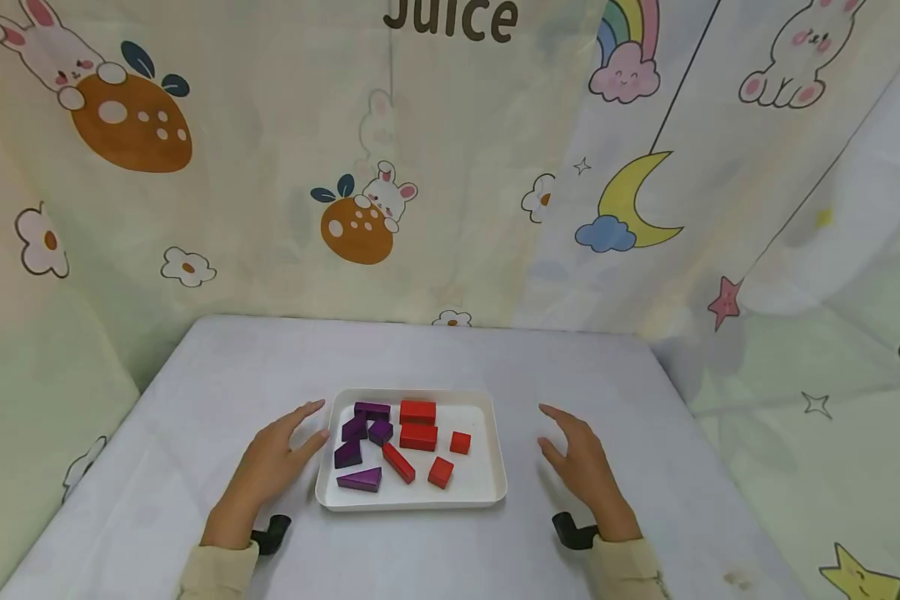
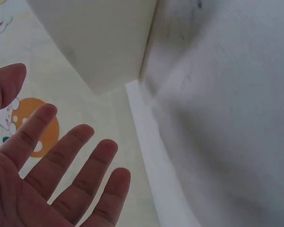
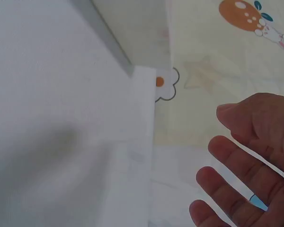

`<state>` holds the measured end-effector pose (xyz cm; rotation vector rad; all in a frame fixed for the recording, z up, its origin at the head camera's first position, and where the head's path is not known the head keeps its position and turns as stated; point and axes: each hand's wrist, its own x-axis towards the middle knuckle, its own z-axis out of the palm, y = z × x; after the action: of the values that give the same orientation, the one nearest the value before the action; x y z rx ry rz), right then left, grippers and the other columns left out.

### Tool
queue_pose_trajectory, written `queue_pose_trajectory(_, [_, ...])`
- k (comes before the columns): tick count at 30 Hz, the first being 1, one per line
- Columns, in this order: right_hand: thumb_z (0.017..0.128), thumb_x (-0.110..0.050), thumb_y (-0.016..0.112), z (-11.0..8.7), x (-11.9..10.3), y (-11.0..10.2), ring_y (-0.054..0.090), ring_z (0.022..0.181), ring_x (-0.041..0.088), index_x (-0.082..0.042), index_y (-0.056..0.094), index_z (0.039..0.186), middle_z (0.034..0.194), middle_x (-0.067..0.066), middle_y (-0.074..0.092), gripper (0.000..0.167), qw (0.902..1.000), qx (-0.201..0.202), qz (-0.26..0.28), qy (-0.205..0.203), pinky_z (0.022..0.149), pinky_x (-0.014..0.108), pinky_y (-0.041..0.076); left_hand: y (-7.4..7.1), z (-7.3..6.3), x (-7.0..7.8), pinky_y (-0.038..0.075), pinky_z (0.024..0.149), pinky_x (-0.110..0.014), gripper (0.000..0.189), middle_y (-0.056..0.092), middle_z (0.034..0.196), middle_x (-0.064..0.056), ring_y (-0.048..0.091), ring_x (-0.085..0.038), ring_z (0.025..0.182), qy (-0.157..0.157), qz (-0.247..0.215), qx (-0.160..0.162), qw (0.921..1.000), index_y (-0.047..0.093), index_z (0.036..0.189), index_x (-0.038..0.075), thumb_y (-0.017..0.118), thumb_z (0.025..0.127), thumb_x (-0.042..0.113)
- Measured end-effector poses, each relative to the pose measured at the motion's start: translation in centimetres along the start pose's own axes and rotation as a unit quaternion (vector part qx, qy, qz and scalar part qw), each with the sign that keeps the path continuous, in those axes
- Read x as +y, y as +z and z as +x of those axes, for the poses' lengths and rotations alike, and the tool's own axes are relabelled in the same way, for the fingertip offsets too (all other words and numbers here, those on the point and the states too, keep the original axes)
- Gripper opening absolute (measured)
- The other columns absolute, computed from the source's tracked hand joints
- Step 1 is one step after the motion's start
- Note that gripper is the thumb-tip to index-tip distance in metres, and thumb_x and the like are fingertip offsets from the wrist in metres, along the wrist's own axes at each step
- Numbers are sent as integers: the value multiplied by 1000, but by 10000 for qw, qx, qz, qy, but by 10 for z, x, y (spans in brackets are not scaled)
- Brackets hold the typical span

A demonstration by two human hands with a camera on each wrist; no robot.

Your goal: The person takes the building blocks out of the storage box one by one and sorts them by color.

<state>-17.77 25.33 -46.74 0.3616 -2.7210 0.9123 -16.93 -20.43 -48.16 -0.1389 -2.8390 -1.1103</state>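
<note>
A white tray (image 1: 474, 492) lies on the table with several purple and red wooden blocks in it. Purple pieces, among them a wedge (image 1: 360, 480) and a long block (image 1: 372, 411), fill its left side. Red ones sit to the middle and right: two thick blocks (image 1: 418, 437), a slanting bar (image 1: 398, 462) and two small cubes (image 1: 441, 472). My left hand (image 1: 273, 458) hovers at the tray's left rim, thumb and fingers spread, holding nothing. Some distance off the right rim, my right hand (image 1: 581, 458) is likewise spread and holds nothing. Both wrist views show loosely extended fingers.
A white cloth covers the table (image 1: 570, 367). Behind and around it hang printed curtains (image 1: 465, 250) with rabbits, flowers and a moon. Each wrist carries a black strap mount (image 1: 272, 534). The tray's pale side wall (image 2: 99, 42) looms close in the left wrist view.
</note>
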Motion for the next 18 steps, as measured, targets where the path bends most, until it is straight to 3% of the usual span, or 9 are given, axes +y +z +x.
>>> queue_pose_trajectory(4, [93, 7, 80, 5, -14, 7, 63, 132, 46, 3, 65, 142, 142, 22, 68, 52, 9995, -67, 278, -127, 108, 62, 52, 1, 7, 2, 48, 113, -64, 49, 56, 156, -27, 54, -51, 142, -80, -825, -176, 9964, 63, 151, 7, 73, 105, 20])
queue_pose_trajectory(7, [92, 8, 81, 8, -27, 15, 68, 125, 39, 2, 66, 141, 138, 18, 71, 51, 9984, -157, 518, -173, 104, 56, 56, 4, 11, 2, 50, 112, -61, 45, 55, 158, -25, 54, -50, 143, -205, -1321, -359, 9904, 66, 147, 5, 73, 105, 17])
queue_pose_trajectory(13, [92, 5, 82, 11, -55, 33, 71, 118, 34, 0, 66, 140, 131, 14, 74, 51, 9937, -546, 971, -102, 102, 51, 59, 11, 16, -5, 48, 113, -61, 51, 41, 167, -27, 44, -54, 150, -352, -2305, -811, 9690, 57, 154, 0, 68, 107, 16])
queue_pose_trajectory(18, [91, 4, 83, 10, -69, 49, 71, 114, 36, 3, 68, 136, 127, 17, 75, 47, 9863, -942, 1323, -293, 101, 51, 59, 17, 16, -12, 50, 112, -55, 53, 35, 169, -30, 40, -54, 152, -338, -2864, -871, 9535, 52, 155, -5, 68, 106, 9])
